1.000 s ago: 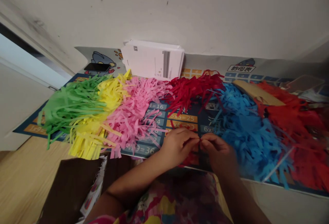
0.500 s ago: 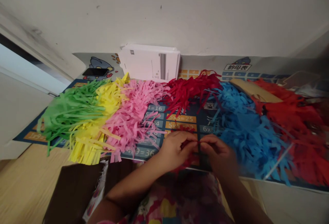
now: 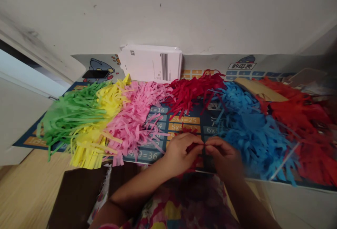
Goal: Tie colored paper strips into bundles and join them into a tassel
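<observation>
- A red fringe (image 3: 190, 130) lies at the lower centre of the frame, mostly beneath our fingers, its strips showing above and below the left hand (image 3: 181, 153).
- Our left grip is closed on that fringe, thumb against forefinger, probably because thin paper calls for fingertips rather than a whole fist.
- Our right hand (image 3: 225, 156) meets it tip to tip. Its grip is closed too, seemingly on the same red paper, though the dim light leaves us short of certain.
- We hold both wrists low and close to the body, which likely steadies such fine work over the counter (image 3: 147, 155), covered in printed sums.
- Just above our hands sits a dark red bundle (image 3: 195, 90), apart from the piece we hold.
- To the left of the frame we see a pink pile (image 3: 131, 123), a yellow pile (image 3: 91, 145) and a green pile (image 3: 70, 115), overlapping at their edges; grouping by colour presumably stops them mixing.
- To the right spread a blue pile (image 3: 252, 127) and an orange-red pile (image 3: 297, 127), with a tan card (image 3: 260, 90) resting across them.
- Upper centre, a white pack (image 3: 150, 62) stands before the wall (image 3: 223, 15), perhaps kept back for room.
</observation>
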A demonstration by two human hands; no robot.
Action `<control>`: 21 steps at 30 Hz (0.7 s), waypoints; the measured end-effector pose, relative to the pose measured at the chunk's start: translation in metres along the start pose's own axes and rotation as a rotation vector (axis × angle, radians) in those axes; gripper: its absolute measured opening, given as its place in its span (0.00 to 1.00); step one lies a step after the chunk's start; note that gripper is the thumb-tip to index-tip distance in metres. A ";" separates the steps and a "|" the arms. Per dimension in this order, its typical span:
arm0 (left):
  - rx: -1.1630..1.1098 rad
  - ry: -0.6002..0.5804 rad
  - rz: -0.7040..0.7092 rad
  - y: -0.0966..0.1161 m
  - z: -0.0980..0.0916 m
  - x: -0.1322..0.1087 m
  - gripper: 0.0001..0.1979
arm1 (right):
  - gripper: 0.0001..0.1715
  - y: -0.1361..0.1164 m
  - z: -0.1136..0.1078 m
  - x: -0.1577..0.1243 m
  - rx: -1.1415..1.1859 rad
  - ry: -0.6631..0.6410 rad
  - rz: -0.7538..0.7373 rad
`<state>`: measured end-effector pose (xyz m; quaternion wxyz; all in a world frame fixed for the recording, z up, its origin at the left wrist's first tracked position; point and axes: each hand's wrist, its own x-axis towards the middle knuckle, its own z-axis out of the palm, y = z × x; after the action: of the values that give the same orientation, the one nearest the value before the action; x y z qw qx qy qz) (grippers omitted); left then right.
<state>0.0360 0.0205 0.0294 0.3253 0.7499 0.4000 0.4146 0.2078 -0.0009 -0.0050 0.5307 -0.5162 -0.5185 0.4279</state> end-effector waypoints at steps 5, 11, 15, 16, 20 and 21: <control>0.063 -0.015 0.111 0.002 -0.002 -0.001 0.06 | 0.05 -0.004 -0.003 -0.001 -0.092 -0.023 -0.095; -0.034 -0.012 -0.035 -0.005 -0.002 -0.002 0.06 | 0.05 -0.007 -0.006 -0.001 -0.144 -0.052 -0.144; -0.030 -0.049 0.009 -0.006 -0.004 -0.001 0.06 | 0.04 -0.004 -0.006 -0.001 -0.075 -0.041 -0.097; -0.030 -0.058 0.023 -0.006 -0.004 0.000 0.06 | 0.04 -0.004 -0.006 -0.001 -0.048 -0.041 -0.088; -0.024 -0.076 0.048 -0.005 -0.006 0.000 0.06 | 0.02 -0.006 -0.008 0.001 0.036 -0.060 -0.116; -0.020 -0.079 0.049 -0.005 -0.006 0.000 0.06 | 0.02 -0.006 -0.008 0.001 0.049 -0.057 -0.121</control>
<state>0.0290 0.0239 0.0277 0.3380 0.7719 0.3642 0.3965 0.2154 -0.0013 0.0020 0.5532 -0.4584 -0.5530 0.4220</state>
